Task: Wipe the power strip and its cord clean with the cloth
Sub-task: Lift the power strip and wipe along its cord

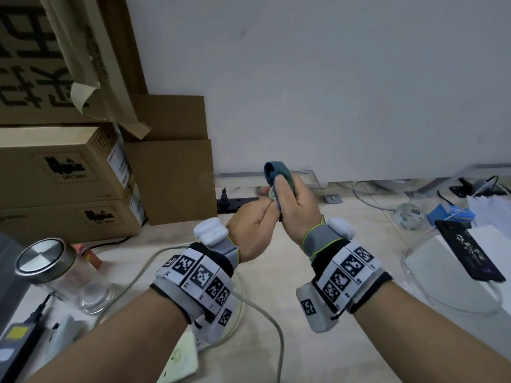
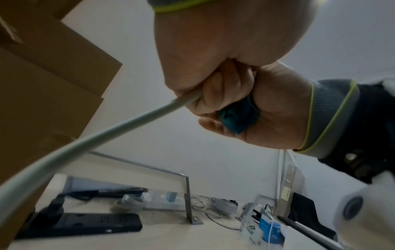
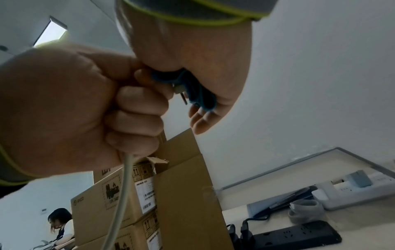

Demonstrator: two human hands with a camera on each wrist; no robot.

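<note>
Both hands were raised above the bench (image 1: 345,225); the left hand (image 1: 253,233) had its fingers clamped round the pale cord (image 2: 89,140) just below the plug; the right hand (image 1: 297,208) gripped the blue cloth (image 1: 276,171), bunched over the plug end, one prong (image 3: 183,99) showing; the white power strip (image 1: 181,357) lay on the bench beneath the left wrist.
</note>
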